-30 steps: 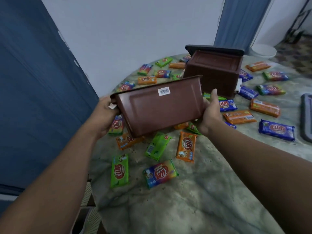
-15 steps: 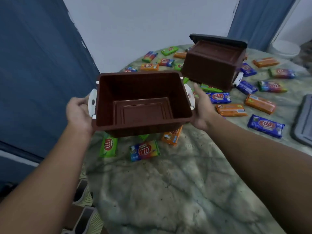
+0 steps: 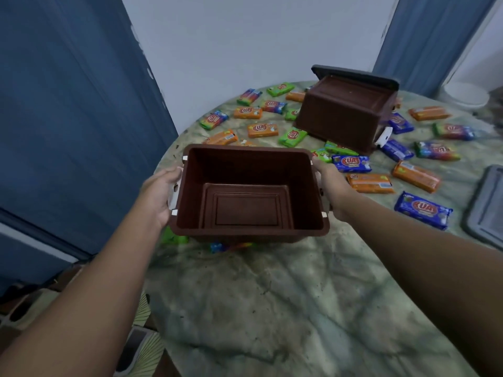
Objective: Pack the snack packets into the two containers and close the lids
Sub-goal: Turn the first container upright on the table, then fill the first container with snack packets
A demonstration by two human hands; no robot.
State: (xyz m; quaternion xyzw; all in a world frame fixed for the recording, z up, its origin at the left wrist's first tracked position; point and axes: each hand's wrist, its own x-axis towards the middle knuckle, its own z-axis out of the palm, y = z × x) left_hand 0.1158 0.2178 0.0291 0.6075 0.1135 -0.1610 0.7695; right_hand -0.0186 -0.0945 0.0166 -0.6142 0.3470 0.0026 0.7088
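An empty brown container (image 3: 249, 202) is upright, mouth towards me, held just above the round table. My left hand (image 3: 160, 197) grips its left side by the white latch and my right hand (image 3: 330, 186) grips its right side. A second brown container (image 3: 343, 115) lies upside down at the back of the table, tilted on its dark lid (image 3: 353, 74). Several snack packets lie scattered around: an orange one (image 3: 262, 129), a green one (image 3: 292, 136), a blue one (image 3: 423, 210). Some packets are partly hidden under the held container.
A grey lid (image 3: 487, 205) lies at the table's right edge. The marbled green table (image 3: 272, 308) has bare surface in front of me. A blue door (image 3: 68, 118) stands to the left and a white wall behind.
The held container was turned from bottom-up to mouth-up, then brought lower and nearer to me. Both hands have kept their grip on its sides.
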